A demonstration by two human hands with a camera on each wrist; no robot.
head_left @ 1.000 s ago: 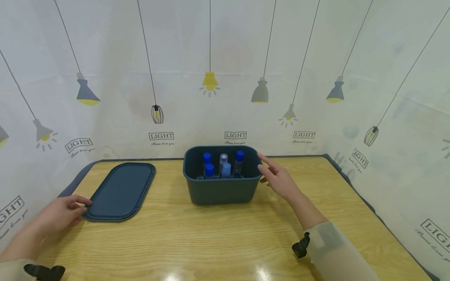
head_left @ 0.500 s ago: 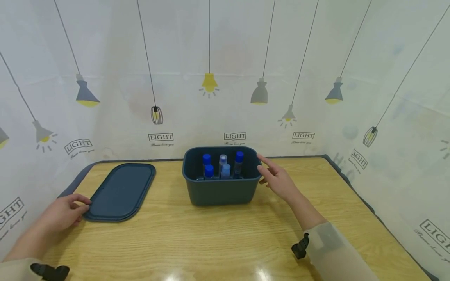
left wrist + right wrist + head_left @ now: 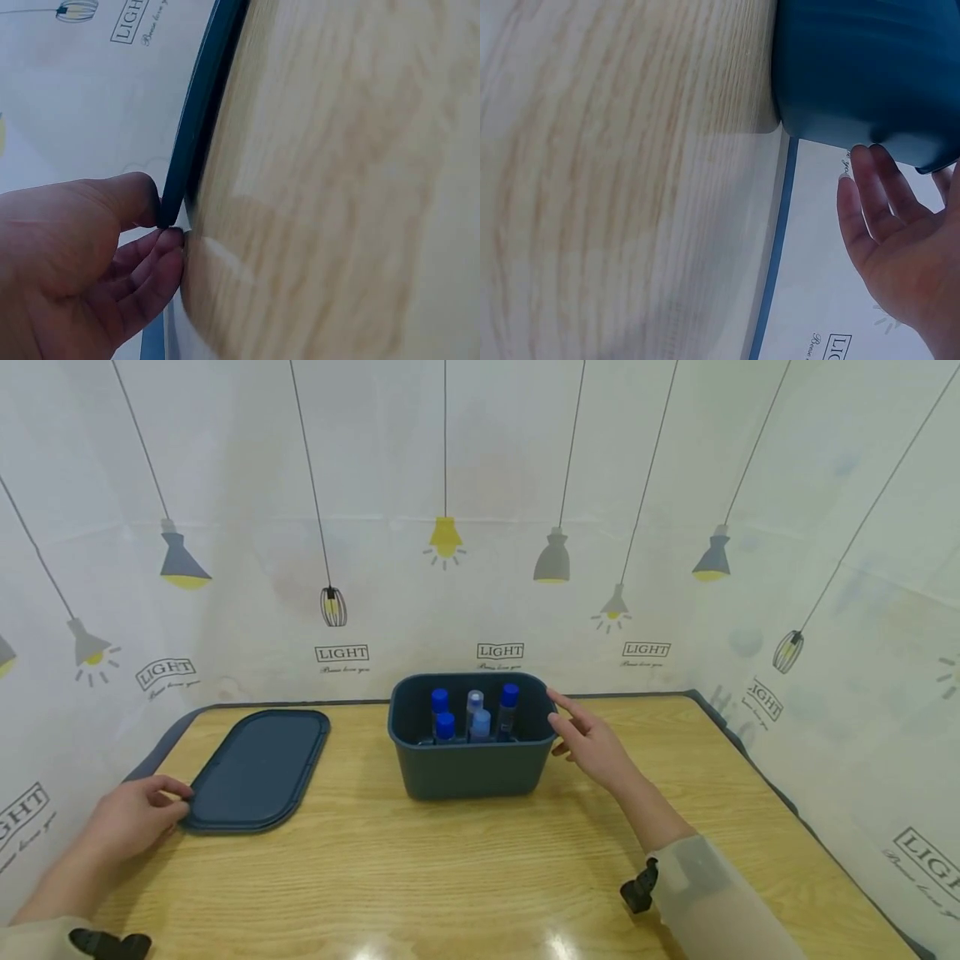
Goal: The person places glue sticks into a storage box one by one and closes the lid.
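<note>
A flat dark blue lid (image 3: 258, 768) with rounded corners lies on the left of the wooden table. At its near left corner my left hand (image 3: 138, 814) pinches the edge; in the left wrist view the thumb is on one side of the lid's rim (image 3: 193, 112) and the fingers on the other. A matching dark blue bin (image 3: 472, 772) stands upright in the middle. Several small bottles with blue caps (image 3: 509, 695) stand inside, their lower parts hidden by the front wall. My right hand (image 3: 600, 752) touches the bin's right end with extended fingertips.
The light wood table (image 3: 450, 877) ends at a dark edge along the back and sides. A pale curtain (image 3: 480, 602) printed with lamps hangs around it. Dark wrist cameras (image 3: 639, 887) sit on both cuffs.
Almost nothing has moved. The left forearm has shifted slightly toward the right; the bin, the bottles and the right hand have stayed in place.
</note>
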